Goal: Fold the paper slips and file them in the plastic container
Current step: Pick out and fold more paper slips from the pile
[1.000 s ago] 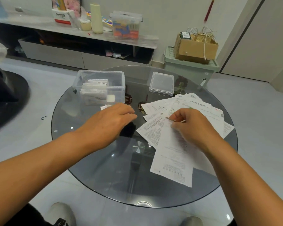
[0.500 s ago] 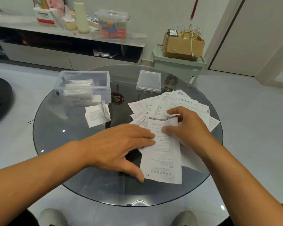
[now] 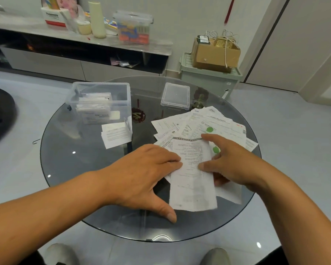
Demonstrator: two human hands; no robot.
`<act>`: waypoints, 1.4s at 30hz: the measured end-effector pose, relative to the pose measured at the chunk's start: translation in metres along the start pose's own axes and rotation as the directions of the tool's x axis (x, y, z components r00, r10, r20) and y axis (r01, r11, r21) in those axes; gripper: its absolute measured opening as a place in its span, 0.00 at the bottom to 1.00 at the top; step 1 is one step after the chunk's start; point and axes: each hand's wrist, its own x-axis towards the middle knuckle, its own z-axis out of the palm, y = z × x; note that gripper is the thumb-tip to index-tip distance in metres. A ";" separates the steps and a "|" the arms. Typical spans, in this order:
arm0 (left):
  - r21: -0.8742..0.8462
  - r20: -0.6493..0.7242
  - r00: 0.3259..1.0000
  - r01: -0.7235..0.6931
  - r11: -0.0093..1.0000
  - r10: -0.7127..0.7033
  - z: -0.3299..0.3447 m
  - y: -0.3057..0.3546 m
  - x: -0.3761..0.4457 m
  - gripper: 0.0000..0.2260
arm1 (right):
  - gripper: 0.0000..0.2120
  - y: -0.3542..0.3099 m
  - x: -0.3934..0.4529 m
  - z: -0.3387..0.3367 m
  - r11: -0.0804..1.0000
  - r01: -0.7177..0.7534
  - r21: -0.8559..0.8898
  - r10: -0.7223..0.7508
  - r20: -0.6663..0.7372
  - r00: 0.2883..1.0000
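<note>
A long white paper slip (image 3: 192, 180) lies on the round glass table (image 3: 75, 165), on top of a fanned pile of slips (image 3: 208, 125). My right hand (image 3: 235, 165) pinches this slip, thumb on its face and index finger at its upper right corner. My left hand (image 3: 143, 176) rests flat with spread fingers, its fingertips pressing the slip's left edge. A clear plastic container (image 3: 101, 98) with folded slips inside stands at the back left. One folded slip (image 3: 116, 133) lies on the glass just in front of it.
The container's clear lid (image 3: 175, 97) lies at the back of the table. Beyond the table are a low TV cabinet (image 3: 80, 54) with boxes and bottles, and a green bin (image 3: 208, 81) carrying a cardboard box. My shoes show below the table's near edge.
My left hand left the folded slip by the container and came right onto the long slip. My right hand drew that slip out of the pile toward me and slid down its right side.
</note>
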 end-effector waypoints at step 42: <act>-0.108 -0.169 0.954 0.233 0.966 -0.249 0.018 -0.002 0.031 0.32 | 0.18 0.026 0.022 0.010 0.994 0.003 -0.111 -0.038 -0.311 0.950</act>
